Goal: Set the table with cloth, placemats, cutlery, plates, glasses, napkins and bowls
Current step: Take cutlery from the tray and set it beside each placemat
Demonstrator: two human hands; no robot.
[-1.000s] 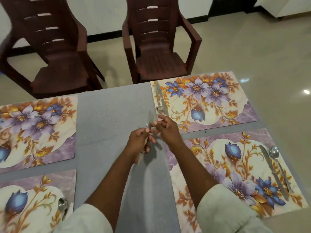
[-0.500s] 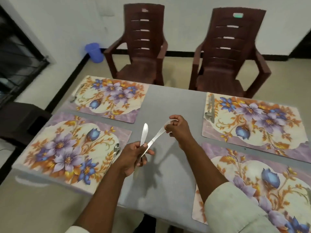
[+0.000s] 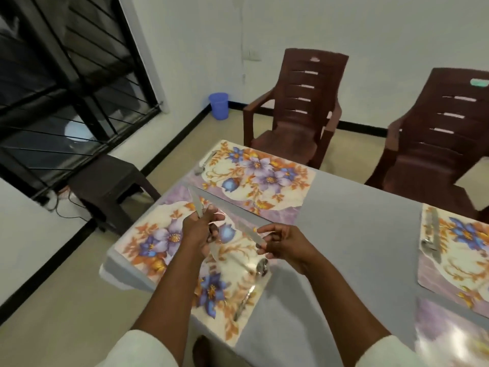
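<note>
Above four placemats [image 3: 185, 250], each hand's grip, left [image 3: 199, 233] and right [image 3: 284, 243], clamps one knife [image 3: 196, 204].

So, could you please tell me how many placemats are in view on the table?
4. One under the hands at the near left corner, one beyond it at the far left, one at the right edge, and one partly cut off at bottom right.

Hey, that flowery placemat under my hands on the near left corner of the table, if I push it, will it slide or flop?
The glossy floral placemat would probably slide easily on the smooth grey tablecloth. It lies flat, so it is likely thin and bendy. Its corner sits at the table edge, so a leftward push may tip it and the steel spoon off.
</note>
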